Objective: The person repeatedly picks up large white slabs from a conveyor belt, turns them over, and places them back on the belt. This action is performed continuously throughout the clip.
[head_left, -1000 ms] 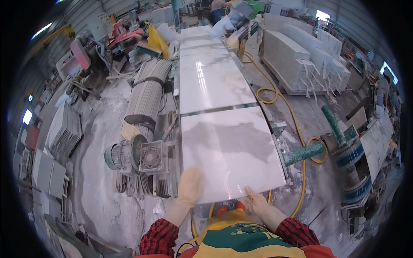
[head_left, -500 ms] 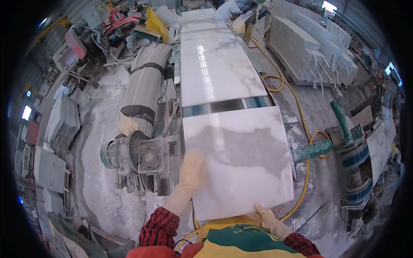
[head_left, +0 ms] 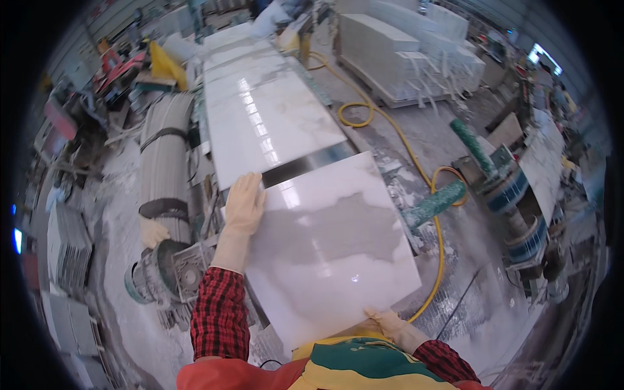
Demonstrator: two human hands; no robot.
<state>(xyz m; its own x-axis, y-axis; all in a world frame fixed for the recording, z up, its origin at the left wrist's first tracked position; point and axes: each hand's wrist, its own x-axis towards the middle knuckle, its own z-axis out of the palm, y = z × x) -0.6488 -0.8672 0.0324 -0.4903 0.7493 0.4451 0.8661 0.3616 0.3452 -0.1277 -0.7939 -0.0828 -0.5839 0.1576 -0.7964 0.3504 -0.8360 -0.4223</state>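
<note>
A glossy white stone slab with grey veining (head_left: 325, 231) lies before me on the conveyor, its near edge close to my apron (head_left: 357, 357). My left hand (head_left: 245, 203), in a cream rubber glove, rests at the slab's far left corner. Its fingers are stretched out toward the gap. At the near edge, toward the right, my gloved right hand (head_left: 398, 328) grips the slab; its fingers are partly hidden beneath. Past a narrow gap lies a longer matching slab (head_left: 273, 110).
On the left stand a strapped bundle of long strips (head_left: 166, 156) and a dusty motor (head_left: 159, 270), with a loose glove (head_left: 154, 231) between them. At right are a yellow hose (head_left: 416, 156), a green roller (head_left: 435, 205) and stacked pale blocks (head_left: 383, 55).
My left hand has moved forward along the slab's left side to its far corner. My right hand stays at the near edge. The whole view has swung round.
</note>
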